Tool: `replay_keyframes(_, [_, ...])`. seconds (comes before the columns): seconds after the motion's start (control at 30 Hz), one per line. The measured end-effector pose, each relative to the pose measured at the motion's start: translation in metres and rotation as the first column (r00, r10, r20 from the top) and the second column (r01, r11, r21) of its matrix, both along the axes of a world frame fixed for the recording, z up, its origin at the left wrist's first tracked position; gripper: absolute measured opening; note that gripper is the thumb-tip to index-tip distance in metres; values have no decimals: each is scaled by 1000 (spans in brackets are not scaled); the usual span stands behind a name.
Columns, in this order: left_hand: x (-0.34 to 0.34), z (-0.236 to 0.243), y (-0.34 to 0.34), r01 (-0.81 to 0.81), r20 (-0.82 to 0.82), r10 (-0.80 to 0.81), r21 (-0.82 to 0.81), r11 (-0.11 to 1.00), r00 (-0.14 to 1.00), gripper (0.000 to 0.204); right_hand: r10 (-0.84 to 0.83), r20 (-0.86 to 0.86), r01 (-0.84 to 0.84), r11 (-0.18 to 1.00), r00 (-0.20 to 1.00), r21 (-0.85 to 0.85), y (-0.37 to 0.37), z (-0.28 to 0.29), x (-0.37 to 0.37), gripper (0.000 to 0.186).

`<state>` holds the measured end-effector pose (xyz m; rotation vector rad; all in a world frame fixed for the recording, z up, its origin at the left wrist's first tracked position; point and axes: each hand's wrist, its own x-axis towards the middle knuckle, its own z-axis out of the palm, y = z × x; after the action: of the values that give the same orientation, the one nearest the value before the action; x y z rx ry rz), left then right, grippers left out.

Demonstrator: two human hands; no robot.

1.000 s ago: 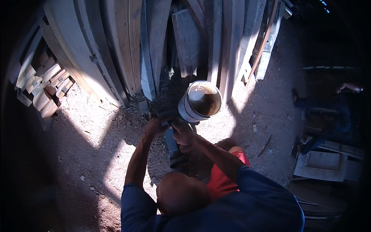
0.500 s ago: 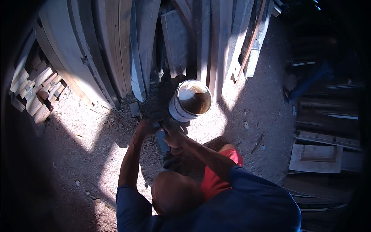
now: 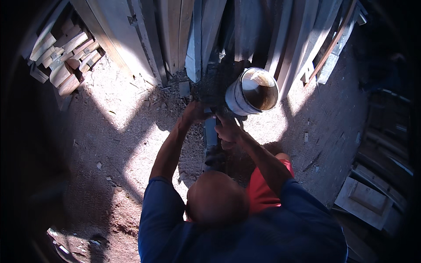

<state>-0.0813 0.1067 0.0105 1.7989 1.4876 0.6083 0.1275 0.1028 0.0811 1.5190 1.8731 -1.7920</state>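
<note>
Since the earlier frame the view has swung: bucket point(image 3: 236, 100), left hand point(image 3: 193, 113) and right hand point(image 3: 228, 130) sit farther right. Grey bar point(image 3: 211, 133) runs toward six o'clock from between the hands. Fingers look bent; cannot tell what they pinch, shadow. Bucket at right hand's one o'clock; boards point(image 3: 173, 37), twelve; woodpile point(image 3: 66, 72), ten.

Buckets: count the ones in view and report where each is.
1. The whitish bucket is just beyond and to the right of the right hand, near the foot of the tall boards. The dark edges could hide others.
</note>
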Motion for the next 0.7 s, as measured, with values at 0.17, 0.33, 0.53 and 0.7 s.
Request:
replay_keyframes(0.17, [54,-23,-130,-5,-86,19,160,987,996,55,69,88,-82,985,994,154,-132,-4,51,88])
replay_keyframes(0.33, [32,-50,-89,36,-244,57,360,932,968,55,17,116,-43,974,993,224,-100,-11,20,88])
replay_keyframes(0.53, [6,3,0,-14,154,54,-249,968,987,54,-123,-61,114,984,990,-136,3,-7,8,74])
replay_keyframes(0.7, [52,-45,-137,13,-63,-2,183,983,998,51,23,100,-45,971,995,233,-155,-22,50,89])
